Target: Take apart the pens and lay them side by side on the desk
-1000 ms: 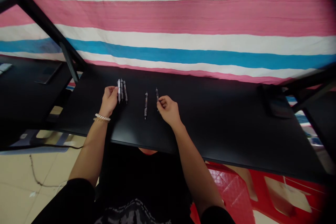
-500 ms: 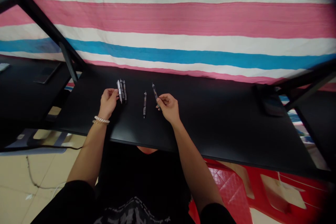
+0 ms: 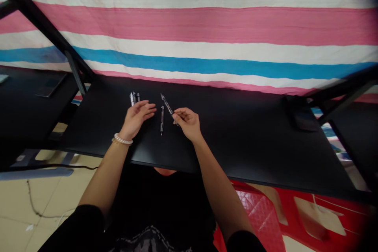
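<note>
My right hand (image 3: 187, 123) pinches the lower end of a dark patterned pen (image 3: 167, 104), which tilts up and to the left. Another dark pen (image 3: 162, 120) lies upright in view on the black table, just left of the held one. My left hand (image 3: 137, 117) has its fingers apart and pointing right, with nothing in it. Behind its fingers, a white pen (image 3: 132, 98) and dark pens (image 3: 138, 97) lie side by side, their lower parts hidden by the hand.
The black table (image 3: 251, 138) is bounded by a striped sheet (image 3: 206, 25) at the back and dark metal struts at both sides. A dark flat object (image 3: 306, 120) lies at the right end. A red stool (image 3: 260, 212) stands below the front edge.
My left hand has left the white pen's side and moved right, its fingers spreading. The pen in my right hand has tilted further left, its top now nearer the single lying pen.
</note>
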Demonstrator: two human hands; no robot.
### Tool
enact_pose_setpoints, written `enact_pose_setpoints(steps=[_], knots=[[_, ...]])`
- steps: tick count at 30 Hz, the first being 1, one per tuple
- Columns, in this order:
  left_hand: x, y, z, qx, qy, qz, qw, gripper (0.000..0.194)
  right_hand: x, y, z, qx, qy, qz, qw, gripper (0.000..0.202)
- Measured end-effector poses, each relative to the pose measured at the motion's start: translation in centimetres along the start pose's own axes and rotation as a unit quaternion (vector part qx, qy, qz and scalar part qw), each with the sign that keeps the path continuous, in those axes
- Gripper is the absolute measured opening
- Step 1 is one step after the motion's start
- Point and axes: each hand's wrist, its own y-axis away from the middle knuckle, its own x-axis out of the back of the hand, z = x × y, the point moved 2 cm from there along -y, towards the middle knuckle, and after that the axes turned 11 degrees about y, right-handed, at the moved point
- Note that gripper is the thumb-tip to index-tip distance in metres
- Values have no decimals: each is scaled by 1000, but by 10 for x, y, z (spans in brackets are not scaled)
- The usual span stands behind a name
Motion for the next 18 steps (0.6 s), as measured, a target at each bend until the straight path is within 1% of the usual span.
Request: enact_pose_setpoints(steps=[1,2,4,5,7,9,11,14,16,18], knots=[[-12,-1,-3,29,22,-41,999,36,0,1,-1,5,0,-12,1000,41],[-23,-2,-6,42,39,-80,995,38,-1,2,-2,10,-1,-23,1000,40],[-41,-9,-11,40,56,-150,986,38,0,2,-3,16,-8,-24,1000,38],[-48,-13,-13,36,66,-172,982,37,1,2,-3,14,-14,-16,1000,38],[-56,-21,-15,30,91,-196,976,36,3,1,-2,-4,-29,6,1000,42],[-58,-28,-19,31,116,-201,972,36,4,-1,-1,-29,-45,17,998,45],[-57,-31,-24,38,130,-196,971,35,5,-1,1,-40,-51,26,998,46],[-53,-33,-34,38,140,-174,974,34,4,-1,3,-26,-22,50,998,42],[-51,-33,-40,29,140,-157,977,33,4,1,4,-9,20,71,997,37],[-50,-33,-45,22,141,-143,979,34,4,2,4,24,74,89,993,31]])
